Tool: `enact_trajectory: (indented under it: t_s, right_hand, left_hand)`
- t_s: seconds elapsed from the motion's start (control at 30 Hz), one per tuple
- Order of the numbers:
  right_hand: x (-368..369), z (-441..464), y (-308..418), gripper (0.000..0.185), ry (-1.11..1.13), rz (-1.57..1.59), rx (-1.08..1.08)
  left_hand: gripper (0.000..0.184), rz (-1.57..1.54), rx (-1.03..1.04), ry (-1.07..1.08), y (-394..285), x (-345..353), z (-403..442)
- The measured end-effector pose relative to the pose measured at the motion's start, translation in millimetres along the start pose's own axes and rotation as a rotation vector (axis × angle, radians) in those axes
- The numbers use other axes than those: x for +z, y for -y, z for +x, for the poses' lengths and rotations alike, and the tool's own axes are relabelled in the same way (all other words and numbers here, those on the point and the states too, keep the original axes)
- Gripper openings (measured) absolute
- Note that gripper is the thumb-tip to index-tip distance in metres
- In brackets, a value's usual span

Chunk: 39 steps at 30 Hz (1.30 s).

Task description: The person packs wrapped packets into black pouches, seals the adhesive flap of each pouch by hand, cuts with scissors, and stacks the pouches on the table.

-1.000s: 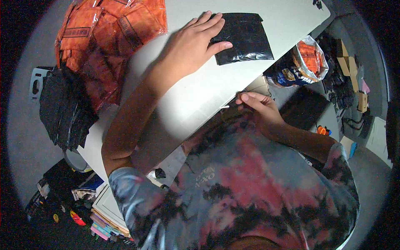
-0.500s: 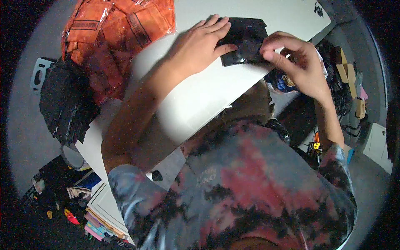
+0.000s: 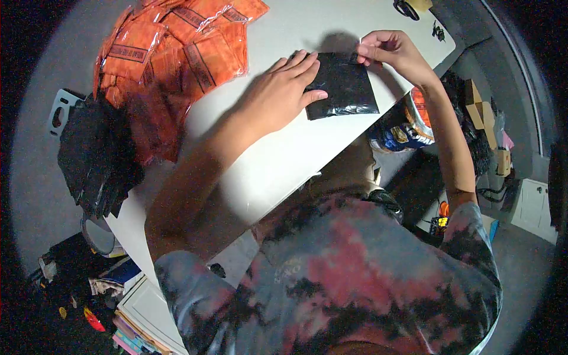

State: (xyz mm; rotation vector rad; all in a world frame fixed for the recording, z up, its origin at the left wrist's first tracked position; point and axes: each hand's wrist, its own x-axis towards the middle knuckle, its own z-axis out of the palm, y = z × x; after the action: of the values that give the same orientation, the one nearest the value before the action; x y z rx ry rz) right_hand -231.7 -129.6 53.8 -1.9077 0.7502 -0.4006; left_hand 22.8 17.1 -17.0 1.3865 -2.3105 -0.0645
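A shiny black plastic bag, folded to a roughly square shape, lies flat on the white table. My left hand rests on its left edge, palm down, with the fingers stretched out and the thumb on the plastic. At the far right corner of the bag, my right hand pinches the edge between thumb and fingertips. Whether a thin strip is also in that pinch is too small to tell.
Orange packets in clear wrap are heaped on the table's left. Beside them hangs a stack of black bags. A bag with orange and blue contents stands below the right table edge. Black cord lies at the far end.
My right hand has gone from the bag's right side to its far right corner. The bag now lies flatter and shows more fully. The whole view has shifted slightly.
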Motion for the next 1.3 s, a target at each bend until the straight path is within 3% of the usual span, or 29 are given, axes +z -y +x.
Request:
enact_trajectory:
  t_s: [0.1, 0.17, 0.3, 0.37, 0.7, 0.8, 1.17, 1.3]
  right_hand:
    - [1, 9, -9, 0.017, 0.038, 0.037, -0.001]
    - [3, 12, -11, 0.017, -0.003, -0.141, -0.186]
    - [5, 8, 12, 0.013, 0.044, -0.257, -0.332]
    - [7, 5, 21, 0.013, 0.025, -0.260, -0.165]
    - [8, 10, 16, 0.015, 0.049, -0.176, -0.210]
    - [14, 10, 19, 0.016, 0.068, -0.100, -0.164]
    - [4, 19, 5, 0.024, 0.102, -0.059, 0.129]
    - [5, 22, -3, 0.019, 0.097, -0.068, 0.126]
  left_hand:
    - [0.065, -0.003, 0.008, 0.003, 0, -2, -1]
    - [0.065, -0.005, 0.006, 0.000, 0, -1, -1]
    - [0.068, -0.008, -0.017, 0.031, -1, -2, -1]
    - [0.068, -0.011, -0.018, 0.032, -1, -1, -1]
    - [0.062, -0.040, 0.007, -0.080, -4, -4, -1]
    - [0.061, -0.096, -0.103, -0.016, -10, -13, 0]
    - [0.053, 0.009, 0.025, -0.072, -5, -3, -1]
    - [0.050, 0.008, 0.012, -0.063, -11, -11, 1]
